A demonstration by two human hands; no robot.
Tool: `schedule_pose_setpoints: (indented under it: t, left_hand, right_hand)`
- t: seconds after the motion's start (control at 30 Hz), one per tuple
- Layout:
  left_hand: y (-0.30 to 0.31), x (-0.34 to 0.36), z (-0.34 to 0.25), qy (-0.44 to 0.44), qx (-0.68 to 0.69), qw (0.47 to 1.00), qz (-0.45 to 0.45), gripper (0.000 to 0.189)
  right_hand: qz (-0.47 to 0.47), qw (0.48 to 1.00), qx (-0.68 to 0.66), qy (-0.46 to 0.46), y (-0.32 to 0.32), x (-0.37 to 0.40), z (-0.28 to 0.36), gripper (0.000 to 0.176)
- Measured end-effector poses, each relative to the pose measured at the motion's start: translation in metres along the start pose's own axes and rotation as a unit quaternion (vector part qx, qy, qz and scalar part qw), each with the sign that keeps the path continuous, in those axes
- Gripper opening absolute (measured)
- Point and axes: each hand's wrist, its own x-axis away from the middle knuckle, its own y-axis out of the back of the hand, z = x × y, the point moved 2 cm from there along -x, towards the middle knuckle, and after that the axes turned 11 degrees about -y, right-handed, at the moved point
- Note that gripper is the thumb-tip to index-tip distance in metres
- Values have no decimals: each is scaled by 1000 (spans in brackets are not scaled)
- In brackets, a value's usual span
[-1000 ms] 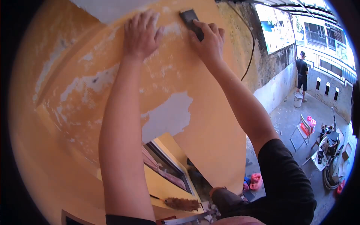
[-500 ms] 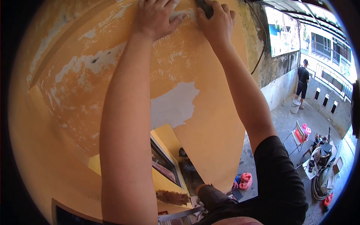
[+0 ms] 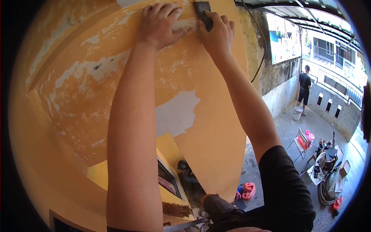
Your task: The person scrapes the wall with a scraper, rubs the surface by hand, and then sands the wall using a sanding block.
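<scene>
My left hand [image 3: 159,26] lies with its fingers stretched out against the orange wall [image 3: 216,127]. It holds nothing. To its right, my right hand [image 3: 218,34] grips a dark grey sanding block [image 3: 202,10], whose upper end sticks out above the fingers and rests on the wall. Around and below both hands the paint is scuffed, with whitish scraped spots. A large bare grey patch [image 3: 177,112] shows between my forearms, and a paler strip [image 3: 96,69] runs to the left.
Below me are a metal ladder rung [image 3: 189,224], a brown feather duster [image 3: 177,209] and a pink plastic bag [image 3: 249,190]. At right stand a folding chair [image 3: 301,143], a cluttered pile [image 3: 328,162] and a white bucket [image 3: 297,113], beside a person in black [image 3: 304,87].
My right hand has shifted slightly down and left in view, so more of the sanding block shows. My left hand stays on the wall. The view has tilted a little.
</scene>
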Motion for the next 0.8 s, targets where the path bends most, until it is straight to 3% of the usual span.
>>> schedule_pose_setpoints:
  t: [0.1,0.6,0.8]
  left_hand:
    - [-3,0,2,9,0,1000,4,54]
    - [-6,0,2,23,20,999,18,59]
    - [-3,2,1,39,15,999,31,58]
  right_hand:
    - [-33,999,-7,26,-4,-13,6,39]
    - [0,1000,15,-20,-4,12,2,40]
    - [-43,999,13,-15,-14,1,3,40]
